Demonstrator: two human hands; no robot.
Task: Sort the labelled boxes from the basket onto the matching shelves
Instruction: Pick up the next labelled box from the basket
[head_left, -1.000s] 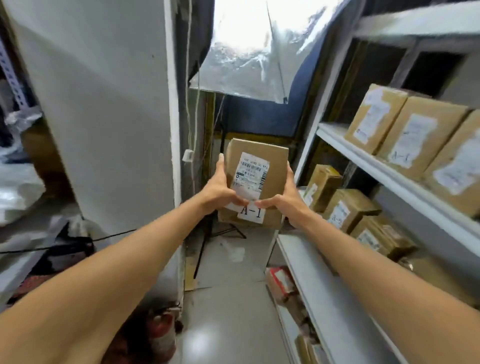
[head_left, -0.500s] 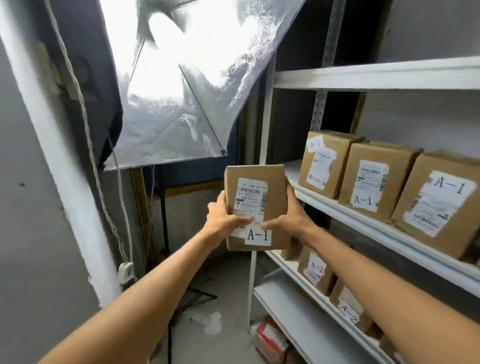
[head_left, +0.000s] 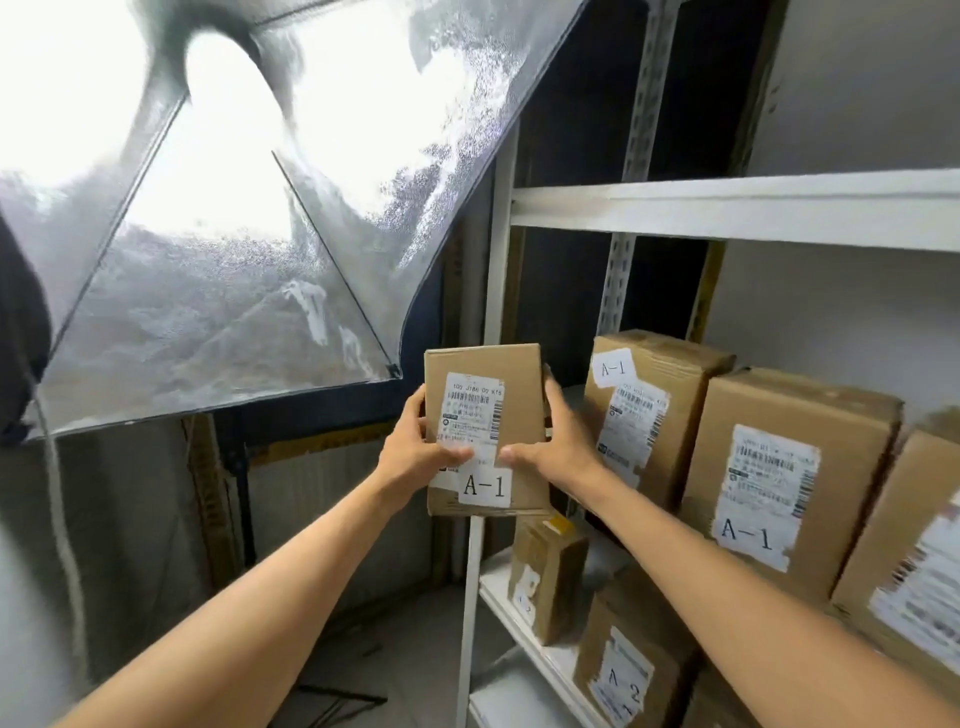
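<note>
Centre right: a narrow gap opens between the white upright (head_left: 500, 291) and the leftmost shelved box (head_left: 649, 415), partly behind my held box (head_left: 483, 374). Above the shelved row, free room reaches the upper shelf board (head_left: 727, 208). Upper left: a silver softbox (head_left: 234, 260) crowds my left side.

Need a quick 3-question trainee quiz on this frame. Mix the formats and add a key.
1. True or false: the left hand and right hand both grip the held box.
2. The held box's label reads: A) A-1 B) A-2 C) B-1
3. Fill in: the lower box, on the shelf beneath the A-1 boxes, reads ____.
Key: 1 true; 2 A; 3 A-2.
</note>
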